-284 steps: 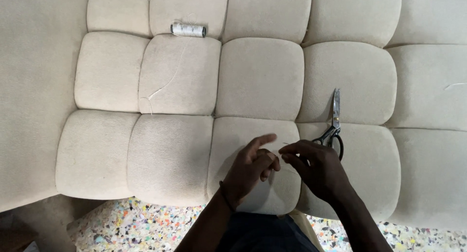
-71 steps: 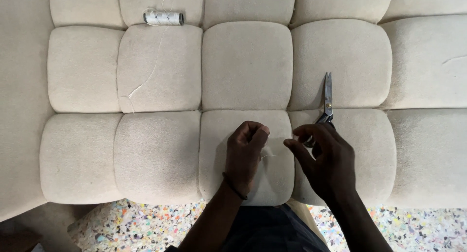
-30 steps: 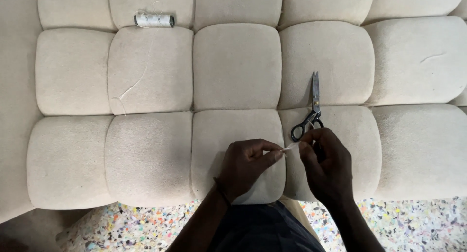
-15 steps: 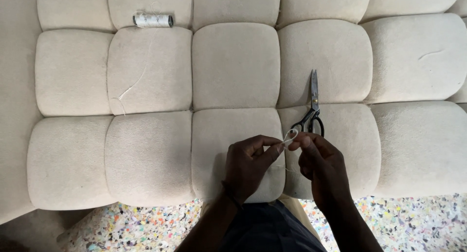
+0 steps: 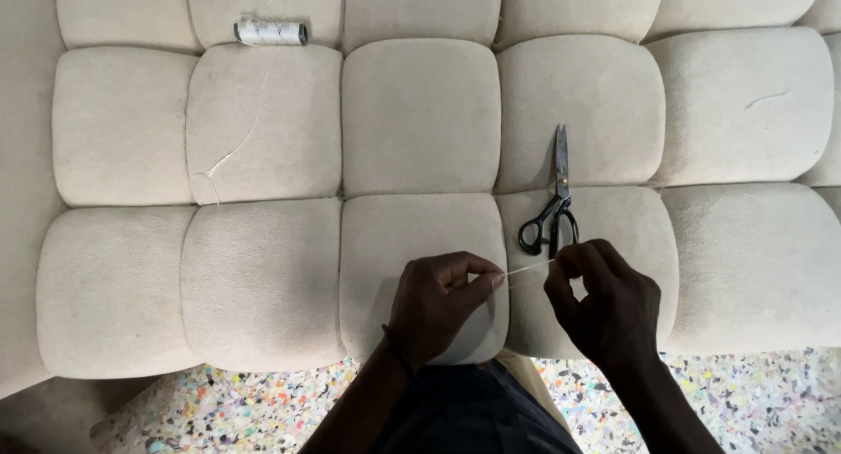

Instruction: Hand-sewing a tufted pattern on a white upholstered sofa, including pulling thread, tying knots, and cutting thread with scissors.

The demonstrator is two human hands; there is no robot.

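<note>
**A:** I start from the left side of my view. What do you see there first?

**B:** On the far left, at the top, I see a spool of white thread (image 5: 271, 32). It lies on its side in the seam between two pads of the beige tufted cushion (image 5: 420, 112). A loose thread (image 5: 241, 147) runs down from the spool over the pad below it and ends near the next seam.

**A:** Yes, I see this also. Then comes my left hand (image 5: 438, 309), low in the middle. Its thumb and first finger are pinched tight on one end of a short white thread (image 5: 528, 267). The other fingers are curled in.

**B:** And the thread goes to the right?

**A:** It does. It is stretched quite straight between both hands, just above the cushion. I cannot tell if a needle is on it, it is too fine.

**B:** Above the thread I see black-handled scissors (image 5: 554, 200).

**A:** Correct. They lie flat on the cushion, blades closed and pointing away from me, handles very near my right hand (image 5: 606, 305). That hand pinches the other end of the thread with the fingertips, and does not touch the scissors.

**B:** Below the cushion there is a speckled floor (image 5: 263, 410) of many colours.
</note>
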